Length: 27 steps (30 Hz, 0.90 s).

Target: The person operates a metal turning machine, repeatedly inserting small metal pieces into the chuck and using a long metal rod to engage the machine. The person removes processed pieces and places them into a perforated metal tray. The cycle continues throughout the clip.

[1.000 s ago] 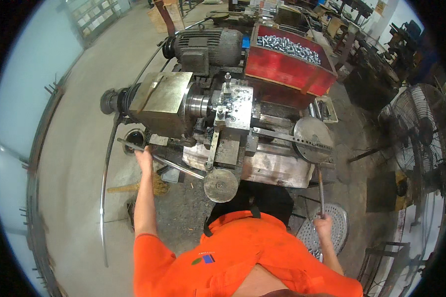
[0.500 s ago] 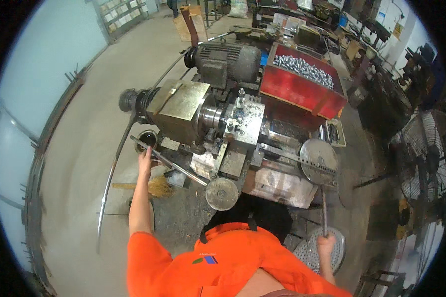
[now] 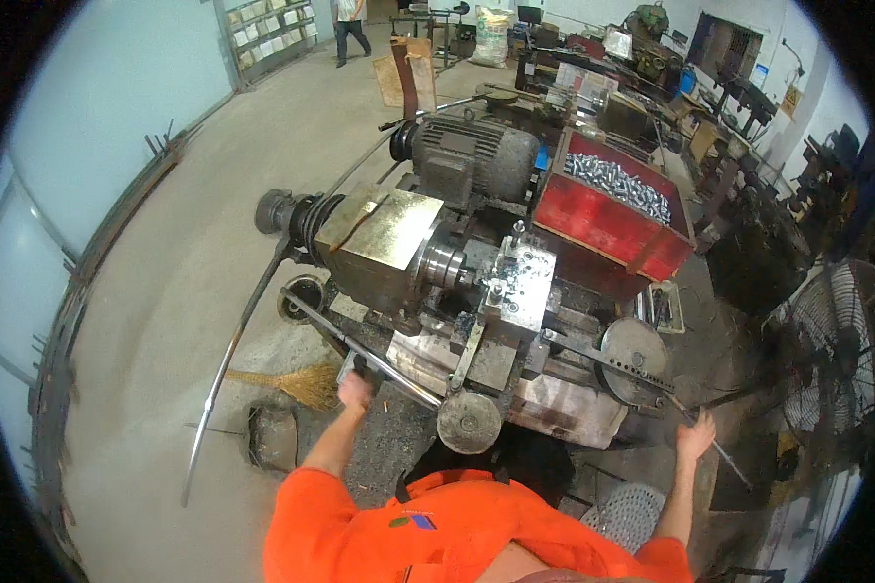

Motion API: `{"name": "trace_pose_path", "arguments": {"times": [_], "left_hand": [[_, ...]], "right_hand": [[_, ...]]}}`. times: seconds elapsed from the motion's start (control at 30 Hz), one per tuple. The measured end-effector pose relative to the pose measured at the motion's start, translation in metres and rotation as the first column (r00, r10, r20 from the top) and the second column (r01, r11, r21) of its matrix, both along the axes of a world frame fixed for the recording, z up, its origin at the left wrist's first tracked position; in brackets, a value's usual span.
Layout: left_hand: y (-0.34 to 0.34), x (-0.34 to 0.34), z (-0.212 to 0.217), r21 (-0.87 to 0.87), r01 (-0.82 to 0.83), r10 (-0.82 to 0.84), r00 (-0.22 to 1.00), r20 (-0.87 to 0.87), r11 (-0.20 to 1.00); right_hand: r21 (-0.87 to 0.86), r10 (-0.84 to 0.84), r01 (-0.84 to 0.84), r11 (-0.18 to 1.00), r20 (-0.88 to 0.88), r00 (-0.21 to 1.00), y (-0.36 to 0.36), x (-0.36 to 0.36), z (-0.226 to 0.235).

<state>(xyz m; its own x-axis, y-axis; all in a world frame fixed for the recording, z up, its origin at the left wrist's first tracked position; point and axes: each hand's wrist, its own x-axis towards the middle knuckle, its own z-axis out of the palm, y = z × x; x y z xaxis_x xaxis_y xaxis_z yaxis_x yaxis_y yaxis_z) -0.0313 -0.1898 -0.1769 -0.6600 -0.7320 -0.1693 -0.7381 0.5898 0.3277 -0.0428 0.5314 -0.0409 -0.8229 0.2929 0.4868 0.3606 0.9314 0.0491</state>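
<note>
My right hand [image 3: 695, 437] is closed around a thin metal lever rod [image 3: 729, 464], which slants from the perforated flat bar [image 3: 603, 360] beside a round metal plate [image 3: 642, 342]. My left hand [image 3: 356, 391] is closed just below a long metal bar [image 3: 394, 373], next to a small dark object; whether it holds that object I cannot make out. The bar runs down to a round metal disc [image 3: 469, 424] at the front of a small lathe [image 3: 379, 282]. Behind the disc stand the lathe's spindle [image 3: 445, 264] and tool block [image 3: 527, 287].
A red bin [image 3: 603, 222] of small shiny metal parts stands behind the lathe, beside a motor [image 3: 472, 155]. A straw broom [image 3: 301, 386] lies at left near a long curved bar [image 3: 226, 374]. A fan [image 3: 831, 335] stands right. Far back, a person [image 3: 350, 24] walks.
My left hand has come off the long bar and moved right and nearer. My right hand has moved up and right with the lever rod, which now slants outward. The view has shifted.
</note>
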Motion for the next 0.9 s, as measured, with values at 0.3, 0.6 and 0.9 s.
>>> {"name": "trace_pose_path", "arguments": {"times": [0.3,0.6,0.9], "left_hand": [[-0.064,-0.001,0.019,-0.042,0.623,-0.565,0.733,0.379,0.781],[-0.1,0.039,0.115,0.053,0.412,-0.416,0.904,0.101,0.91],[-0.181,0.165,0.226,-0.395,-0.062,-0.035,0.972,-0.234,0.917]], "right_hand": [[-0.361,0.416,-0.446,0.819,-0.161,0.895,-0.124,-0.041,0.078],[-0.367,0.92,-0.918,0.147,-0.29,0.263,-0.368,-0.127,0.163],[-0.408,0.889,-0.792,0.454,0.262,0.375,-0.487,-0.159,0.156]]}}
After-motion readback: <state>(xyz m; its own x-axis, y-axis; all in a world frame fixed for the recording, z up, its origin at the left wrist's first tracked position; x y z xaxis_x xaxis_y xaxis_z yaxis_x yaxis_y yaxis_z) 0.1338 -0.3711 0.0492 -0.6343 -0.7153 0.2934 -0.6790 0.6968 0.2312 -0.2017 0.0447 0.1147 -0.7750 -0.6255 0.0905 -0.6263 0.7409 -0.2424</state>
